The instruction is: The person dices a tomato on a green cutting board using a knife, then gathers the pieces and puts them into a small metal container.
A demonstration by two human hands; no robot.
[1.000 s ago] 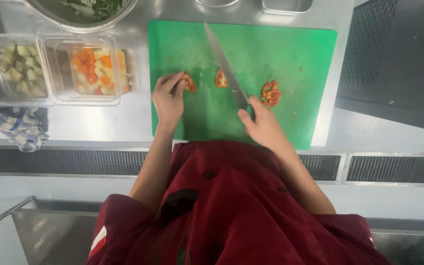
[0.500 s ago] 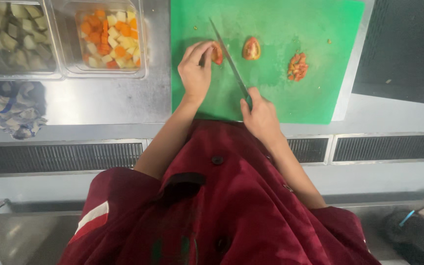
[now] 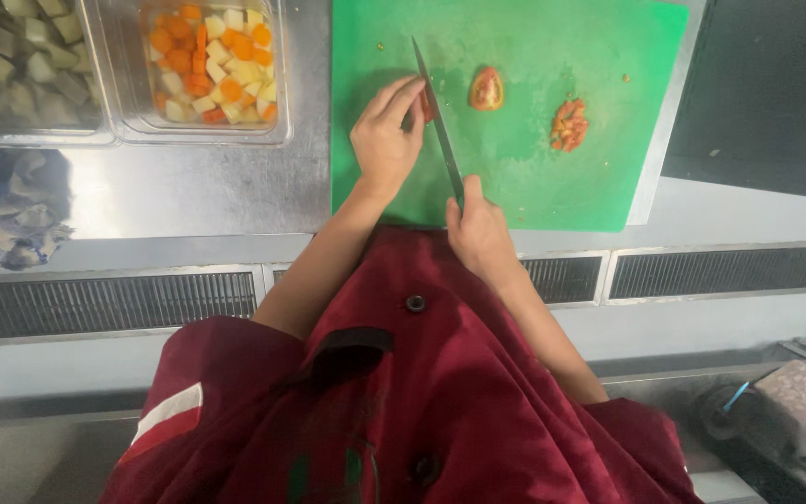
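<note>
On the green cutting board (image 3: 599,56) my left hand (image 3: 384,140) presses down on a red tomato piece (image 3: 428,105), fingers curled over it. My right hand (image 3: 479,224) grips the handle of a long knife (image 3: 436,117); its blade runs away from me along the right side of that piece. A tomato wedge (image 3: 487,89) lies cut side up just right of the blade. Farther right sits a small pile of diced tomato (image 3: 568,124).
Left of the board on the steel counter (image 3: 188,191) stand two clear tubs, one with orange and pale diced vegetables (image 3: 212,61), one with pale green chunks (image 3: 16,56). A blue checked cloth (image 3: 6,210) lies at the counter's left edge. A dark surface (image 3: 767,93) lies right.
The view has shifted, so the board sits farther right and closer. My left hand has slid its fingers over the tomato piece, and the knife blade has come up against it.
</note>
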